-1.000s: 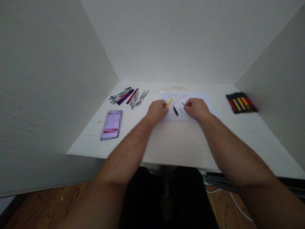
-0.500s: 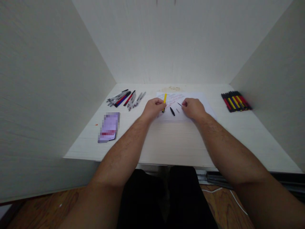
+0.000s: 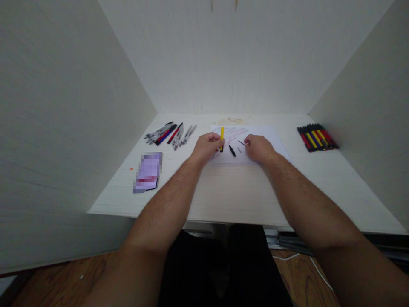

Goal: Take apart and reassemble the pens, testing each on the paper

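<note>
My left hand is closed, pinching a yellow pen barrel with a black lower end. The barrel stands nearly upright over a sheet of white paper marked with rows of handwriting. Across from it, my right hand pinches a thin dark pen refill, whose tip points left toward the barrel. Between the hands a black pen part with a tapered end lies on the paper. Just right of that part rests a small grey piece, perhaps a spring.
Clear, red and blue pen parts lie loose at the back left. A phone, blurred out, is nearer the left edge. At the right, several coloured pens sit side by side. Walls close in the white desk on three sides.
The yellow barrel has turned slightly more upright in my left hand. My right hand still holds the refill in nearly the same spot. The whole view has shifted a little.
</note>
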The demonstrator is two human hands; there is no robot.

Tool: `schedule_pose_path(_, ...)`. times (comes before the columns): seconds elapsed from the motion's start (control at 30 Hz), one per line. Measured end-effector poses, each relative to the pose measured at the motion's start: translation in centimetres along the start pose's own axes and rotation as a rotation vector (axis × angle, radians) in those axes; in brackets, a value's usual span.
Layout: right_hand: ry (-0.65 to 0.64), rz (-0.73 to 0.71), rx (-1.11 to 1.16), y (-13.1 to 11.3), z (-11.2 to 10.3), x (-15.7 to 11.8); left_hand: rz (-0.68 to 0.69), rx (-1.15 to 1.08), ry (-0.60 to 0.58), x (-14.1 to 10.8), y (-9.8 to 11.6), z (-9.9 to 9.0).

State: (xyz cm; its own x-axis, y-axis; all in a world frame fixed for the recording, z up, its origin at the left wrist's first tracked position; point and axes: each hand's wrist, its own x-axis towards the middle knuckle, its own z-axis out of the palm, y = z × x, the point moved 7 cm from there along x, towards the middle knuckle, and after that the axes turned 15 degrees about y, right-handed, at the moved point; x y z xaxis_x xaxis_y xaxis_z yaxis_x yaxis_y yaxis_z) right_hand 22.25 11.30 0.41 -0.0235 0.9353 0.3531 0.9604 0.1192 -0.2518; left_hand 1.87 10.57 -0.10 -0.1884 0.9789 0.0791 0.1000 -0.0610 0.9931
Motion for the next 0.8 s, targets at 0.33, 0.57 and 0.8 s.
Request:
schedule_pose_path(0.33,0.127,0.055,0.205,-0.2,-1.7,0.5,-0.034,-0.006,-0.095,-1.0,0.5,0.7)
schedule_pose_path(0.57,0.260,0.307,0.612,1.3,-2.4,0.9,-0.049,0.029,-0.142,-1.3,0.7,1.0)
schedule_pose_path(0.8,0.244,0.523,1.158,0.8,-3.0,0.4,-0.025,0.077,-0.200,-2.0,1.5,1.3)
